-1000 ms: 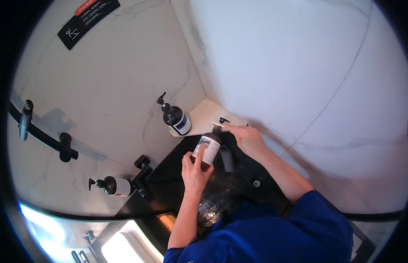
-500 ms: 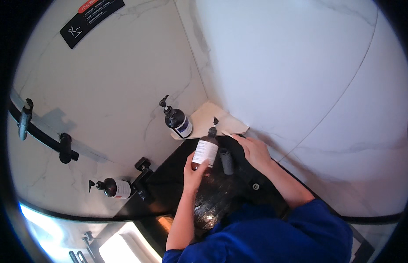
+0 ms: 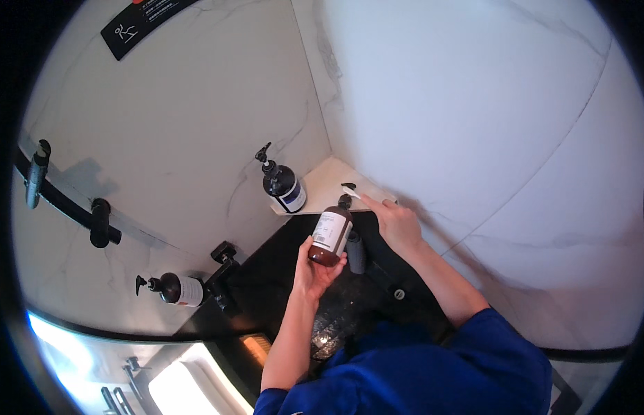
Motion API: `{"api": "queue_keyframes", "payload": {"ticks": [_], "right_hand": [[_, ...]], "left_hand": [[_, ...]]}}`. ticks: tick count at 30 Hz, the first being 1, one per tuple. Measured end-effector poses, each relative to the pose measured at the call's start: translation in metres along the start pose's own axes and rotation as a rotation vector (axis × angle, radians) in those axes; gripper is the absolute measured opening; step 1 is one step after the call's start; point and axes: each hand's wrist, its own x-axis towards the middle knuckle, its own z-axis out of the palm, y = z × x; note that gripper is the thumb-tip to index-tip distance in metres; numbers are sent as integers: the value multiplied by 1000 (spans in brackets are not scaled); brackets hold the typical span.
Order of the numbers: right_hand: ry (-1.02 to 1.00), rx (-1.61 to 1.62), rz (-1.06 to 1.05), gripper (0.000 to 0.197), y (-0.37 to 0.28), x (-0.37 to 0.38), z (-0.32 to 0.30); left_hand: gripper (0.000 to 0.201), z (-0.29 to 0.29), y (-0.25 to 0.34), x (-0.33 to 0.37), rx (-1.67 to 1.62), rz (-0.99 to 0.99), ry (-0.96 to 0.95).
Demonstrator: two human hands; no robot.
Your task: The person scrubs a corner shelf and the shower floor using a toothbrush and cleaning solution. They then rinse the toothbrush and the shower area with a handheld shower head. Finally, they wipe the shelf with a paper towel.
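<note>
1. Bottle (image 3: 331, 235), brown with a white label, is in the left hand (image 3: 320, 277), in front of the corner shelf (image 3: 327, 181). It is tilted, base toward the person, its black pump (image 3: 345, 198) pointing away and overlapping the shelf in this view.
2. The left hand grasps the bottle around its lower part: the thumb lies on the near left side, the other fingers curl under the base and up the right.
3. The right hand (image 3: 398, 225) pinches a slim white tool (image 3: 351, 191) between thumb and fingers, index finger along it. The tool's tip is at the pump head; whether they touch, I cannot tell.
4. A grey cylinder (image 3: 356, 253) stands just right of the bottle, partly hidden by it.
5. On the shelf's left end is a shelf bottle (image 3: 283, 187), dark, with a blue and white label and black pump.
6. Lower left, a wall bottle (image 3: 180, 289) of dark brown sits beside a black mount (image 3: 223, 277).
7. Farther left, a black rail (image 3: 69, 207) runs along the marbled wall (image 3: 176, 131), with a black sign (image 3: 138, 31) above.
8. A white basin (image 3: 187, 391) shows at the lower left edge.
</note>
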Motion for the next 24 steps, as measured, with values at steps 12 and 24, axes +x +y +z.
{"api": "queue_keyframes", "payload": {"ticks": [12,24], "right_hand": [[-17,61,-27,60,-14,-15,9],[-11,-261,-14,49,-1,-13,-15]], "left_hand": [[78,-13,-24,11,-627,-251,-284],[77,-9,-28,-2,-329,-37,-90]]}}
